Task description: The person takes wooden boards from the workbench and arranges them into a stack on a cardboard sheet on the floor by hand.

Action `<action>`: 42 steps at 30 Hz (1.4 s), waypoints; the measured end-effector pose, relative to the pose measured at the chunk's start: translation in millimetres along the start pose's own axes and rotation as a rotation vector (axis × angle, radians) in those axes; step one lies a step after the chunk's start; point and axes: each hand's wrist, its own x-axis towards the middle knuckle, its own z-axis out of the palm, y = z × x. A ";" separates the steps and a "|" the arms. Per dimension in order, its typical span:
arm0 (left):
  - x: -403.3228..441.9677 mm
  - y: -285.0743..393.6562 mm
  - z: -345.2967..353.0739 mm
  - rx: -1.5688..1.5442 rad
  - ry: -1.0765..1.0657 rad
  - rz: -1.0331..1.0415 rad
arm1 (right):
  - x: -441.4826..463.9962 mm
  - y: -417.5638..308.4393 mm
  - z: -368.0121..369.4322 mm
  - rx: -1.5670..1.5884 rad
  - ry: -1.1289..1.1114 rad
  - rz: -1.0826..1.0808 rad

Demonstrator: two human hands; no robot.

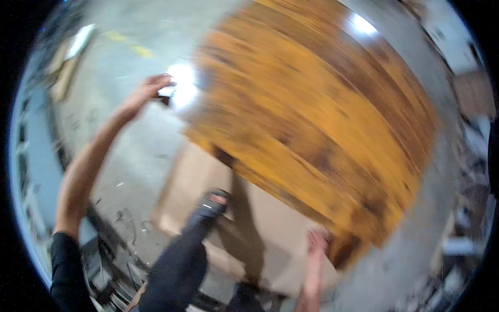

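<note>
My left hand [150, 87] is stretched out at the left of the wooden tabletop, its fingers closed around a small lit lamp [182, 87]. Glare hides most of the lamp's shape; a dark part shows below the fingers. The tabletop [301, 114] is made of brown and orange planks with a glossy surface. Low at its near right corner, my right hand [318, 242] is against the table's edge beside a dark leg or underside. Its fingers look curled there, though motion blurs them.
A flat brown cardboard sheet [202, 177] lies on the grey concrete floor [130, 171], under the table's near side. My shoe [214, 202] is on it. Boards [70, 62] lie at the far left. Blurred clutter [462, 244] lines the right side.
</note>
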 end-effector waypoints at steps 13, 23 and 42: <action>20.4 1.5 13.7 0.276 0.001 -0.069 | -102.2 -187.4 51.9 -0.332 0.488 -0.181; -107.0 -16.4 -27.7 0.303 0.204 -0.030 | -271.2 -181.1 66.1 -0.452 0.066 0.288; -985.0 130.4 252.6 -1.003 0.619 -0.164 | -446.8 -291.8 -70.7 -0.911 -0.789 0.107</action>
